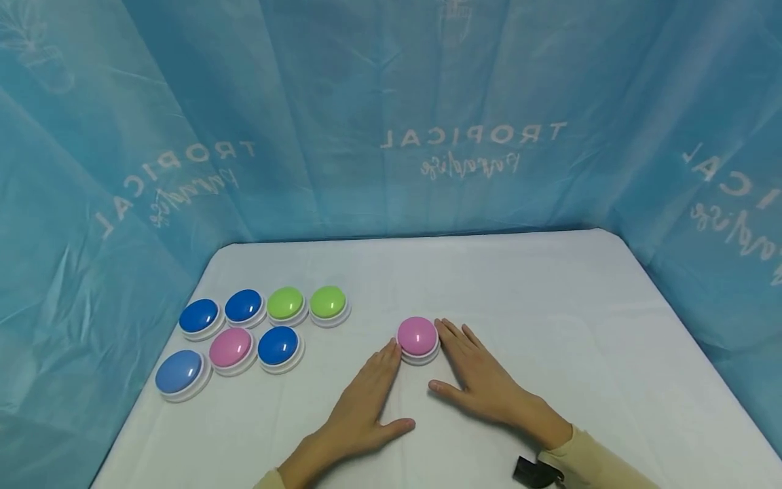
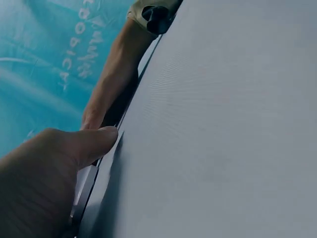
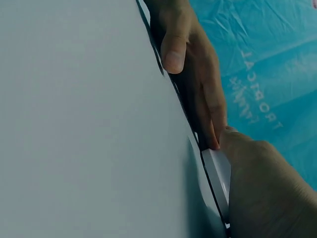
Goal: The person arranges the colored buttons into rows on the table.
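A round push button with a pink dome [image 1: 417,336] and a white base stands on the white table between the two hands. My left hand [image 1: 362,407] lies along its left side, fingers straight, fingertips at the base and thumb spread toward me. From the right, my right hand [image 1: 479,380] touches the base with extended fingertips, its thumb also apart. In the right wrist view, the left hand's fingers [image 3: 212,99] reach the white base [image 3: 219,173]. The left wrist view shows the left thumb [image 2: 96,144] close up, with the right forearm [image 2: 116,74] beyond; the button is largely hidden there.
Several similar buttons stand grouped at the table's left: two green ones [image 1: 328,301], a pink one [image 1: 231,347] and several blue ones [image 1: 277,345]. Blue printed curtains [image 1: 342,102] hang behind and at both sides of the white table [image 1: 550,292].
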`<act>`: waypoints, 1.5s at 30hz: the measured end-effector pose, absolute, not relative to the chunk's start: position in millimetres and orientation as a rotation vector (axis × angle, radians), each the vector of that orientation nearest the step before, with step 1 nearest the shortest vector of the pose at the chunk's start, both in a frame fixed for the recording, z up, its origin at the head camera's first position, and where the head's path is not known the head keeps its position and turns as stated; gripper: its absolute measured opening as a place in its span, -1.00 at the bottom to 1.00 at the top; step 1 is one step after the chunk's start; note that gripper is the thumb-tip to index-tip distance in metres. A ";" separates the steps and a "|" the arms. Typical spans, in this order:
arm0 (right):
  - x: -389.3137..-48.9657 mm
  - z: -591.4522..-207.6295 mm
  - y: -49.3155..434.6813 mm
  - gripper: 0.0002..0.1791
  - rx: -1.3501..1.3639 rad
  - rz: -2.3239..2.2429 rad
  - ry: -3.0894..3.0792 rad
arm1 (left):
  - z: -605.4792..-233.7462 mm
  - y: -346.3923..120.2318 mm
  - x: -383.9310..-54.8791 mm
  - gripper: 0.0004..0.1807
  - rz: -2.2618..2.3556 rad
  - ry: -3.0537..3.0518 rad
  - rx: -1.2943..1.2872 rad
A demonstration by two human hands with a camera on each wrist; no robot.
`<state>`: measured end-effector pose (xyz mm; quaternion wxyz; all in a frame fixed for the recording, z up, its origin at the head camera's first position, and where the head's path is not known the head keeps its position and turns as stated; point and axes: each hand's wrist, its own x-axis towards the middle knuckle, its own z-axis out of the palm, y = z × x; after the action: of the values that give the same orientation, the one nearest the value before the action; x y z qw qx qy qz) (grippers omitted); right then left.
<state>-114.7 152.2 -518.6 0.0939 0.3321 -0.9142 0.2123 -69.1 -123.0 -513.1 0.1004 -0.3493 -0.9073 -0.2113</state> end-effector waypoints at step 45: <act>-126.4 -503.8 284.3 0.07 -0.180 0.638 -2.846 | -499.4 103.7 -177.4 0.14 -0.424 -2.783 -1.396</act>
<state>-126.4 284.3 -503.8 0.1096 -0.0612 -0.9681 0.2170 -177.4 103.7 -499.4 -0.0006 -0.4443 -0.8857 -0.1350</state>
